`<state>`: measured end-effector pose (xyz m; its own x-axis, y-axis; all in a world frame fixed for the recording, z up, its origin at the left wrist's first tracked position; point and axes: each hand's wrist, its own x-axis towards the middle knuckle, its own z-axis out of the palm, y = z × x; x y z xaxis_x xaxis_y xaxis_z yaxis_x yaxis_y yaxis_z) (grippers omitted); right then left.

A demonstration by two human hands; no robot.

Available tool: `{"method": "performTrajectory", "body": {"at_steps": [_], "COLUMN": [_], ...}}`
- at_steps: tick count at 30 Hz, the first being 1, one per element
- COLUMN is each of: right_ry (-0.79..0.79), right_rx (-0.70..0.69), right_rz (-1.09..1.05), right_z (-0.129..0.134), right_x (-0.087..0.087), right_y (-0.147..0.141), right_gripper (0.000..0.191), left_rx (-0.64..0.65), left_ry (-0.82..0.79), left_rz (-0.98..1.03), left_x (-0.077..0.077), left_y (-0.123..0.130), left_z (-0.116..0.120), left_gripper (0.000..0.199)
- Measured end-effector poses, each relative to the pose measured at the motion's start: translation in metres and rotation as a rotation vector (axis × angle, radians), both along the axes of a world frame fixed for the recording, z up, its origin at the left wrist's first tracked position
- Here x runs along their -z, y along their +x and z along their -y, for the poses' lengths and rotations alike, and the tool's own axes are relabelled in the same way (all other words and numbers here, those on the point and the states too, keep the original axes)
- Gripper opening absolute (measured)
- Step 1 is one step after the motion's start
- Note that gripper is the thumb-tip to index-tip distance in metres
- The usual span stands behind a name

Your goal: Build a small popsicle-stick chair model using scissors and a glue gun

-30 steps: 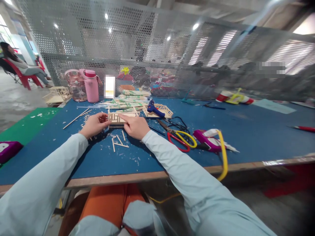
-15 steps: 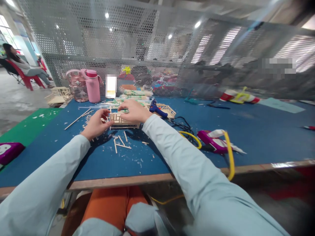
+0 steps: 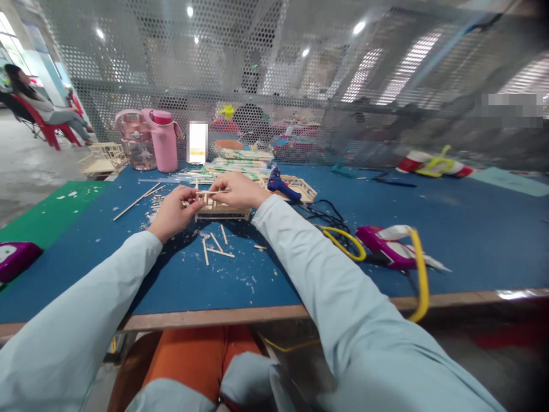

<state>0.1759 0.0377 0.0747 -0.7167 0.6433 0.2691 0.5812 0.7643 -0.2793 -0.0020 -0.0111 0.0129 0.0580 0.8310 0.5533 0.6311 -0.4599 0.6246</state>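
A small wooden stick frame (image 3: pixel 225 215) stands on the blue table in front of me. Just above its upper part, a short wooden stick (image 3: pixel 208 193) spans between my two hands. My left hand (image 3: pixel 175 213) pinches its left end, thumb and fingers close to the frame's left corner. From the right, my right hand (image 3: pixel 241 190) reaches over the frame, its fingertips closed on the stick's other end and its palm hiding part of the frame. Several loose wooden sticks (image 3: pixel 219 253) lie nearer to me, among small scraps.
Behind my right hand lie a blue glue gun (image 3: pixel 283 186) and another wooden frame (image 3: pixel 306 193). A purple tool (image 3: pixel 388 247) with a yellow cord rests at right. Pink bottles (image 3: pixel 165 143) and bundled sticks (image 3: pixel 242 163) stand before the perforated metal screen (image 3: pixel 171 68).
The stick now shows between my fingertips above the frame. My left fingers have closed in toward the right hand. The view has shifted slightly.
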Motion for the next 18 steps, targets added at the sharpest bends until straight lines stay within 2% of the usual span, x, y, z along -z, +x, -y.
{"method": "performTrajectory", "body": {"at_steps": [12,15,18], "right_ry": [-0.075,-0.046,0.092], "right_rx": [-0.01,0.003,0.121], "right_rz": [-0.065,-0.199,-0.448], "right_z": [0.004,0.003,-0.002], "right_x": [-0.003,-0.005,-0.013], "right_y": [0.001,0.003,0.018], "right_gripper": [0.025,0.037,0.036], "left_rx": [-0.008,0.007,0.041], "left_ry": [0.029,-0.012,-0.096], "left_rz": [-0.019,0.037,0.133], "left_x": [-0.001,0.001,0.001], "left_y": [0.001,0.002,0.001], "left_z": [0.002,0.003,0.006], "left_gripper": [0.016,0.022,0.037]}}
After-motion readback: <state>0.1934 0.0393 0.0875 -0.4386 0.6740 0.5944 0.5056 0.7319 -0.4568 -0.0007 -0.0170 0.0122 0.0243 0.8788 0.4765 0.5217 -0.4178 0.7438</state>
